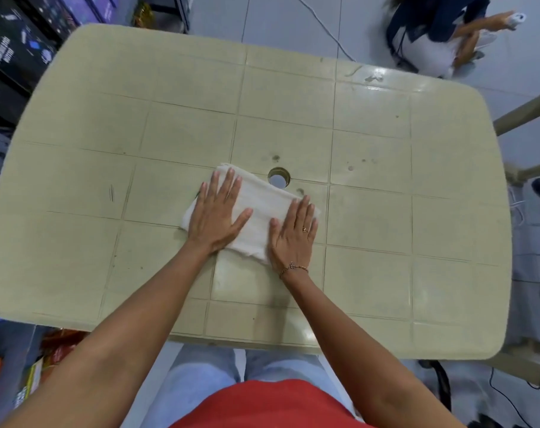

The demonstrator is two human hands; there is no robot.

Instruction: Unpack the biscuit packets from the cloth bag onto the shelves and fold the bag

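The white cloth bag (259, 208) lies folded into a small flat rectangle near the middle of the beige plastic table (386, 242). My left hand (216, 216) rests palm down on its left part, fingers spread. On the bag's right part my right hand (293, 231) also lies flat, with a ring and a wrist chain. Neither hand grips anything. No biscuit packets show on the table.
A round hole (278, 178) in the tabletop sits just beyond the bag. Dark boxes on shelves (18, 50) stand at the far left. Colourful packets (55, 350) lie low on the left. A seated person (441, 35) is at the far right, with beige chair rails (525, 112) nearby.
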